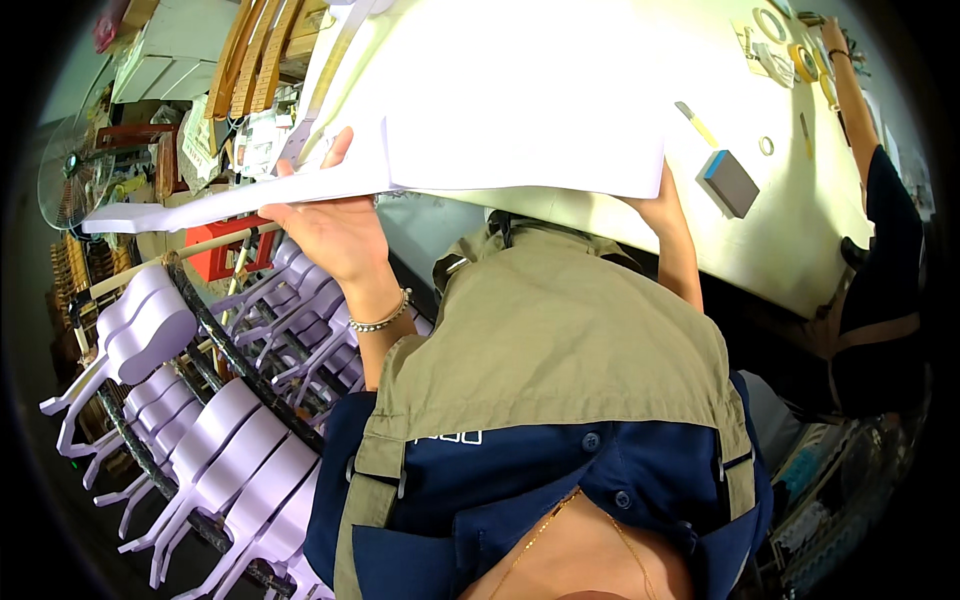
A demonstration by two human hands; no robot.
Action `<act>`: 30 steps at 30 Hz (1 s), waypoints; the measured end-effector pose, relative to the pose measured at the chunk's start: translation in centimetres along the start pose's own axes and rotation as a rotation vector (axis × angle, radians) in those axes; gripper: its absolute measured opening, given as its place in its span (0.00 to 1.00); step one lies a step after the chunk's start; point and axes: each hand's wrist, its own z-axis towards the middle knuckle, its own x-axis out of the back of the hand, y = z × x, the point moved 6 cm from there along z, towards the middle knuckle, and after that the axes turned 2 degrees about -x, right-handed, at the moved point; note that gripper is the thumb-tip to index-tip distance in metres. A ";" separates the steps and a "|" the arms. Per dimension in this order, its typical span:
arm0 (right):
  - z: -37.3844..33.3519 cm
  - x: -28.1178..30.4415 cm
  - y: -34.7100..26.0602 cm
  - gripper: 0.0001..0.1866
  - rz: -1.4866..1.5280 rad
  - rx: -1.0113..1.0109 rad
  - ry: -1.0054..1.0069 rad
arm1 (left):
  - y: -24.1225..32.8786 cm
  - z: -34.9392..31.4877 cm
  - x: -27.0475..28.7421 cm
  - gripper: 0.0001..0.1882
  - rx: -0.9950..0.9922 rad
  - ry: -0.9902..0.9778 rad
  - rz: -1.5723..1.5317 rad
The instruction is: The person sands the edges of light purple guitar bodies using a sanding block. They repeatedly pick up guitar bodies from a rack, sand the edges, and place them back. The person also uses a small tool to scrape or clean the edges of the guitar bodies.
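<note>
A pale lavender guitar [520, 150] is held on its edge at the front of the white table, its neck pointing left. My left hand [335, 235] cradles the neck close to the body, thumb below and fingers up behind it. At the other end, my right hand [655, 210] grips the body's lower right corner; its fingers are mostly hidden behind it. Strong light washes out the guitar's upper side and the table beyond. Another lavender guitar neck [318, 95] lies past my left fingers on the table's left side.
Lavender guitars [215, 430] hang on a dark rack at left, below several wooden necks [265, 55]. On the table [800, 240] lie a grey-and-blue sanding block [730, 185], a narrow yellow-handled tool [695, 124] and tape rolls [803, 62]. A co-worker's arm [850, 100] reaches in at right.
</note>
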 end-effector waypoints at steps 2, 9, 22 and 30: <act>0.1 -0.4 -2.1 0.47 -0.060 -0.030 -0.011 | -0.6 0.0 1.3 0.46 0.018 0.055 0.012; 0.2 -1.8 -7.1 0.51 -0.208 -0.024 -0.055 | -3.9 -0.2 6.5 0.35 0.082 0.348 0.100; -0.9 -7.3 -16.3 0.54 -0.026 0.365 -0.307 | -14.4 -3.9 10.3 0.18 0.618 -0.059 -0.626; -0.4 -7.2 -14.8 0.47 0.037 0.508 -0.282 | -13.2 -3.5 11.0 0.17 0.555 -0.038 -0.668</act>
